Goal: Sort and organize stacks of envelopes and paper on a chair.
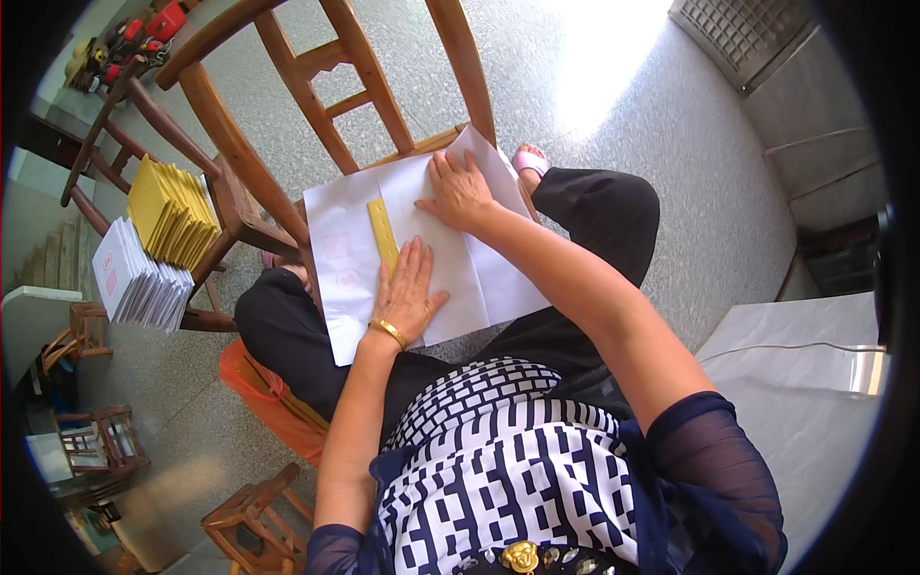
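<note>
A large white paper sheet (345, 223) with creases and faint red stamp marks lies on the seat of a wooden chair before me. On it rests a narrow yellow strip (383, 233) with a row of small marks or slots along it. My left hand (408, 287), with a gold bangle at the wrist, is laid flat at the strip's near end and covers part of it. Farther out, my right hand (460, 190) presses on the paper beside a raised, folded-over flap (507, 273) at the right. Neither hand grasps anything.
The chair's wooden backrest (345, 79) rises beyond the paper. At left, a second wooden chair (244, 208) bears a stack of yellow folded papers (172, 212) and a stack of white ones (140, 277). An orange plastic bag (266, 402) and a wooden stool (259, 517) stand near my left leg.
</note>
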`<control>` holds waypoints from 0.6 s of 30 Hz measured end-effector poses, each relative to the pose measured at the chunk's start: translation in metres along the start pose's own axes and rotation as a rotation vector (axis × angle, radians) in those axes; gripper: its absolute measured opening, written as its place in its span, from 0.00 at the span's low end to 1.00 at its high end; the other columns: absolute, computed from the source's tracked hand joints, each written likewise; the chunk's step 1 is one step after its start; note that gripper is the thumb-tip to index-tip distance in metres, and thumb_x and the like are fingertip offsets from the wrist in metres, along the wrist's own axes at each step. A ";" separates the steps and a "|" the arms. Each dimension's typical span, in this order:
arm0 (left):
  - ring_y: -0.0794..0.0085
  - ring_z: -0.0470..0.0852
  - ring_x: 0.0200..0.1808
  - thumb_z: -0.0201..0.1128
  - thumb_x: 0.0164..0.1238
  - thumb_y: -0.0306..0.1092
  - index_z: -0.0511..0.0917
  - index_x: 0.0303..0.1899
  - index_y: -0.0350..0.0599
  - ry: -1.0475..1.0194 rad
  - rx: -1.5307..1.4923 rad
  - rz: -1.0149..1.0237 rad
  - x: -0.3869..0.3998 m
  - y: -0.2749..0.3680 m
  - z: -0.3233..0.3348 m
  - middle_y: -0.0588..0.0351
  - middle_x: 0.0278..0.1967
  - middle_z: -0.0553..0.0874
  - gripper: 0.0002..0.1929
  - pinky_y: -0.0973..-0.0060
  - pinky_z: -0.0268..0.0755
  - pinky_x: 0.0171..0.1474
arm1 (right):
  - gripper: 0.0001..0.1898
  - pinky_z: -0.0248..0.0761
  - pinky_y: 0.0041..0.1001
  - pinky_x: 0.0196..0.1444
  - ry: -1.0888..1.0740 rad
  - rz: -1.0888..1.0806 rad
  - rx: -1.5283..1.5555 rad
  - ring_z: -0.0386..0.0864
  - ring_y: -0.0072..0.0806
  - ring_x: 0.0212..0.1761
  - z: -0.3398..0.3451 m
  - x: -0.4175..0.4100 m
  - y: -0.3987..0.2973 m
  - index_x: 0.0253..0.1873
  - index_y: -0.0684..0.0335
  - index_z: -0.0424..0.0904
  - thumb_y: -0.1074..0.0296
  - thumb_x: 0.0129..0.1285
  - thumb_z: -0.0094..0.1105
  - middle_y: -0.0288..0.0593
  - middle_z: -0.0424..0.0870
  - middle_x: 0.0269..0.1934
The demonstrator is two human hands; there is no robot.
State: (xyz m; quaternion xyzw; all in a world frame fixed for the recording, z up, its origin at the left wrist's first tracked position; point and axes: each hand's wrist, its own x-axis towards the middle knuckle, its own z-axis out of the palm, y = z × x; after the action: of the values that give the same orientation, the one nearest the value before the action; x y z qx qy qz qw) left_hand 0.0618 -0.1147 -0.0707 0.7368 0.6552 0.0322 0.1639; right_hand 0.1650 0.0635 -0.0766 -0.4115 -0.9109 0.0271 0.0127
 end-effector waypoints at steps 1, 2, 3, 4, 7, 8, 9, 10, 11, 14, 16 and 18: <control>0.61 0.43 0.74 0.48 0.67 0.51 0.48 0.71 0.44 -0.005 -0.001 -0.006 0.001 0.000 -0.001 0.50 0.73 0.46 0.36 0.50 0.36 0.70 | 0.39 0.39 0.45 0.71 -0.004 -0.007 0.005 0.53 0.41 0.71 0.000 0.002 0.003 0.66 0.74 0.56 0.43 0.63 0.47 0.55 0.58 0.67; 0.61 0.43 0.74 0.49 0.67 0.50 0.48 0.71 0.44 -0.012 -0.003 -0.011 0.003 0.000 -0.001 0.50 0.73 0.46 0.36 0.50 0.36 0.70 | 0.39 0.39 0.45 0.71 -0.009 -0.002 0.007 0.53 0.41 0.71 0.000 0.004 0.005 0.66 0.74 0.56 0.43 0.63 0.47 0.55 0.58 0.67; 0.61 0.43 0.74 0.49 0.67 0.50 0.48 0.71 0.44 -0.021 -0.008 -0.014 0.004 -0.002 -0.001 0.50 0.73 0.46 0.36 0.50 0.36 0.70 | 0.39 0.40 0.45 0.71 0.055 -0.012 0.041 0.53 0.41 0.71 0.007 0.004 0.006 0.67 0.74 0.55 0.44 0.63 0.47 0.55 0.58 0.67; 0.61 0.43 0.74 0.49 0.66 0.51 0.49 0.70 0.43 -0.002 0.006 -0.007 0.004 -0.003 0.001 0.50 0.73 0.46 0.36 0.49 0.37 0.70 | 0.39 0.41 0.45 0.71 0.112 -0.019 0.075 0.53 0.41 0.71 0.011 -0.002 0.005 0.67 0.73 0.54 0.44 0.63 0.47 0.55 0.57 0.67; 0.62 0.43 0.74 0.48 0.67 0.53 0.50 0.70 0.42 0.018 0.023 -0.005 0.006 -0.008 0.005 0.50 0.73 0.47 0.36 0.48 0.39 0.70 | 0.38 0.42 0.44 0.71 0.050 -0.012 0.161 0.51 0.41 0.72 0.007 -0.019 0.004 0.67 0.72 0.52 0.46 0.64 0.47 0.55 0.56 0.68; 0.63 0.43 0.74 0.46 0.68 0.54 0.50 0.70 0.42 0.027 0.026 0.009 0.005 -0.008 0.008 0.51 0.73 0.46 0.36 0.49 0.38 0.70 | 0.37 0.41 0.44 0.71 0.010 -0.028 0.186 0.48 0.43 0.73 0.005 -0.033 -0.001 0.67 0.73 0.53 0.48 0.64 0.47 0.56 0.53 0.69; 0.63 0.42 0.74 0.45 0.68 0.55 0.50 0.70 0.42 0.043 0.034 0.021 0.005 -0.009 0.007 0.52 0.73 0.46 0.36 0.49 0.38 0.70 | 0.37 0.41 0.44 0.71 0.009 -0.034 0.184 0.48 0.43 0.73 0.006 -0.046 -0.004 0.67 0.73 0.53 0.48 0.64 0.47 0.56 0.53 0.69; 0.64 0.42 0.74 0.42 0.69 0.57 0.49 0.70 0.43 0.032 0.043 0.012 0.005 -0.010 0.008 0.53 0.73 0.45 0.36 0.49 0.37 0.70 | 0.36 0.41 0.44 0.71 0.040 -0.047 0.219 0.47 0.43 0.73 0.009 -0.061 -0.006 0.67 0.73 0.52 0.49 0.64 0.47 0.56 0.52 0.70; 0.64 0.42 0.74 0.42 0.69 0.57 0.49 0.70 0.43 0.037 0.038 0.010 0.005 -0.011 0.008 0.53 0.73 0.45 0.36 0.49 0.37 0.70 | 0.36 0.41 0.45 0.72 0.073 -0.060 0.252 0.46 0.44 0.74 0.012 -0.074 -0.008 0.67 0.73 0.52 0.50 0.65 0.47 0.57 0.52 0.70; 0.64 0.42 0.74 0.40 0.69 0.59 0.49 0.70 0.44 0.033 0.020 0.020 0.004 -0.011 0.009 0.53 0.73 0.45 0.36 0.49 0.37 0.70 | 0.35 0.43 0.43 0.71 -0.002 -0.061 0.280 0.48 0.46 0.73 0.005 -0.117 -0.020 0.67 0.74 0.52 0.52 0.65 0.49 0.58 0.52 0.69; 0.65 0.41 0.74 0.38 0.70 0.60 0.49 0.71 0.44 0.018 0.035 0.014 0.005 -0.011 0.009 0.53 0.73 0.45 0.37 0.50 0.37 0.71 | 0.35 0.44 0.42 0.71 -0.028 -0.068 0.284 0.49 0.48 0.72 -0.002 -0.151 -0.025 0.67 0.75 0.53 0.53 0.64 0.49 0.59 0.52 0.69; 0.63 0.43 0.74 0.38 0.70 0.60 0.49 0.71 0.44 0.035 -0.014 0.023 0.005 -0.013 0.012 0.52 0.73 0.46 0.36 0.49 0.36 0.70 | 0.31 0.50 0.37 0.69 -0.060 -0.213 0.476 0.55 0.49 0.70 -0.013 -0.180 -0.025 0.65 0.74 0.58 0.54 0.66 0.47 0.61 0.56 0.67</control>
State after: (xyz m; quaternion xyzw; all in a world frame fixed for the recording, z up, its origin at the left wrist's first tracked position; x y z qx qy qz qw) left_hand 0.0532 -0.1110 -0.0862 0.7423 0.6493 0.0515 0.1571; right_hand 0.2657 -0.0874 -0.0623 -0.2978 -0.9170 0.2513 0.0847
